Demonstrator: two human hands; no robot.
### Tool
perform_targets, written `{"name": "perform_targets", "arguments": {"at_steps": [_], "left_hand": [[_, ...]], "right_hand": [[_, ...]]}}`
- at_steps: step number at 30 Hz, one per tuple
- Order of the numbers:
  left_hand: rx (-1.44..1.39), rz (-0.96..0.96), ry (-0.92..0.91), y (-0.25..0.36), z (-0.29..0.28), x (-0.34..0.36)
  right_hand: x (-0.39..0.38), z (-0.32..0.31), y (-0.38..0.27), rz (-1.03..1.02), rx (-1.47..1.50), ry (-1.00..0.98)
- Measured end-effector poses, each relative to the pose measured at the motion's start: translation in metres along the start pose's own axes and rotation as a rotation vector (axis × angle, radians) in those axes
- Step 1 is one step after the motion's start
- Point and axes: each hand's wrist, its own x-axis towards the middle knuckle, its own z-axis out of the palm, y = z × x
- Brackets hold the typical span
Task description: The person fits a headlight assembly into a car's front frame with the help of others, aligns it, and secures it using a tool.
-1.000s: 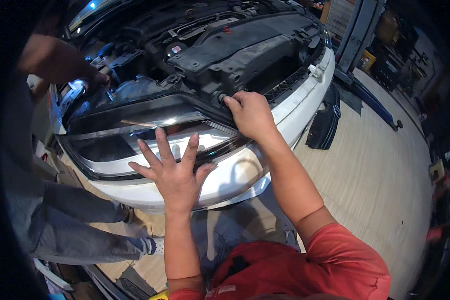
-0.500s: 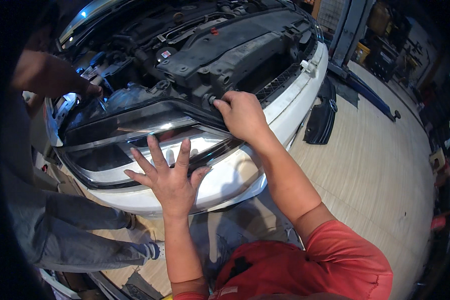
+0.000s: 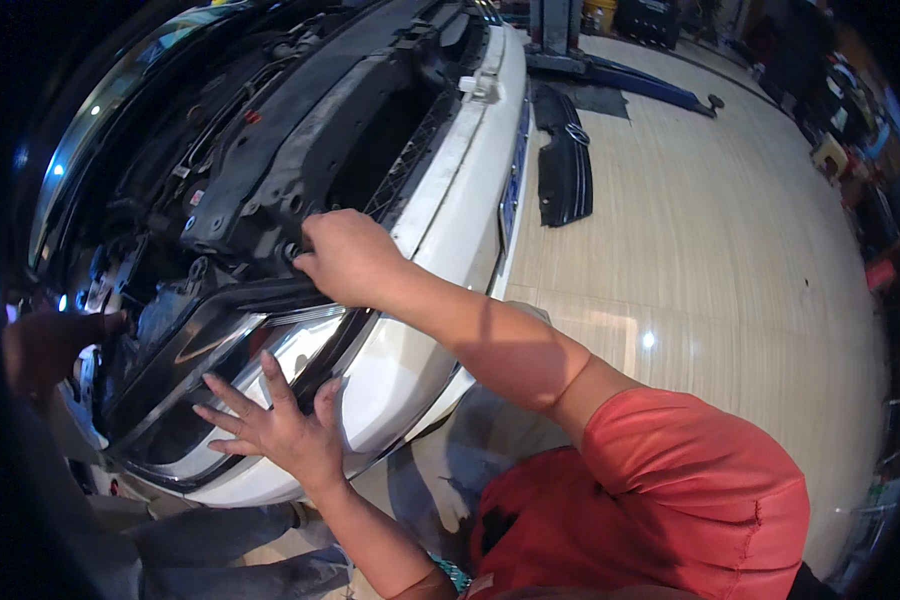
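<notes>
My left hand (image 3: 295,435) lies with fingers spread on the clear lens of a car headlight (image 3: 205,350), near its lower edge. Its fingers hold nothing. At the inner upper corner of that lamp, my right hand (image 3: 355,262) is closed over the black front panel (image 3: 255,190). Thumb and curled fingers sit beside a small round black fitting (image 3: 290,251); what they grip is hidden behind the hand. Below and right of the lamp runs the white bumper (image 3: 380,375).
Beyond the lamp is the uncovered engine bay (image 3: 170,170). A black grille (image 3: 566,170) lies on the tiled floor (image 3: 690,250), near a blue lift arm (image 3: 650,82). At the left, another person's hand (image 3: 60,345) is by the lamp's outer side, with grey trousers (image 3: 220,540) below.
My view has swung to the right, so the car sits further left in it. Both hands keep their places, the left spread on the lens and the right at the inner corner.
</notes>
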Motion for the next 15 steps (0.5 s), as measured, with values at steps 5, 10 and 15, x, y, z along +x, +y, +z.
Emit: {"name": "perform_targets", "arguments": {"at_steps": [5, 10, 15], "left_hand": [[0.020, 0.026, -0.001, -0.005, 0.002, 0.000], [0.056, 0.043, 0.002, -0.010, 0.003, -0.003], [0.035, 0.038, -0.002, -0.008, 0.003, -0.001]], "right_hand": [[-0.002, -0.003, -0.004, 0.002, -0.004, -0.017], [0.002, 0.007, -0.002, -0.018, 0.002, 0.007], [0.000, 0.000, -0.003, -0.027, -0.003, -0.020]]}}
